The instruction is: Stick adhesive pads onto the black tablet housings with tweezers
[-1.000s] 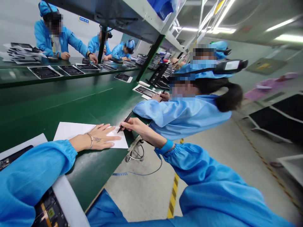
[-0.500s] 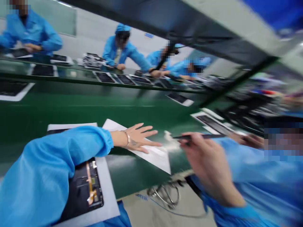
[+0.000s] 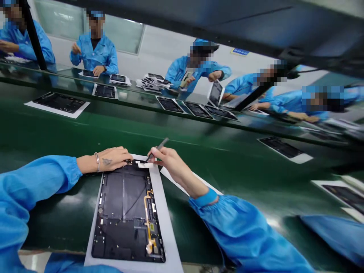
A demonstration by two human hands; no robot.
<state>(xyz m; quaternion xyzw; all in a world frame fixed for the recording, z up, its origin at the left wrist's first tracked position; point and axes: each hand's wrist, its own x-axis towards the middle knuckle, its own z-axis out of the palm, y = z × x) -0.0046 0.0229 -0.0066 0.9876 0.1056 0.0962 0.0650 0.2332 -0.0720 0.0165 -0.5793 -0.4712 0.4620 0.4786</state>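
Note:
A black tablet housing (image 3: 113,204), with an orange flex cable (image 3: 147,216) along its right side, lies on a white sheet (image 3: 167,227) in front of me. My left hand (image 3: 113,158) lies over its far left corner, fingers stretched out and fingertips against the far edge; the thumb is partly hidden. Between the fingers of my right hand (image 3: 173,161) is a slim black pair of tweezers (image 3: 161,145), pointing down. Its tip meets a white sticker-like strip (image 3: 145,165) at the housing's far right corner. I cannot tell whether the strip is stuck down.
Another white sheet (image 3: 170,178) lies partly under my right forearm. More tablet housings on sheets lie on the green bench (image 3: 125,132), at left (image 3: 61,103) and right (image 3: 284,147). Several co-workers in blue sit across. A dark post (image 3: 261,89) and overhead shelf (image 3: 199,19) frame the view.
My left hand has moved from the loose white sheet to the housing's far edge. My right hand has brought the tweezers and white strip leftward onto the housing. The view has turned right.

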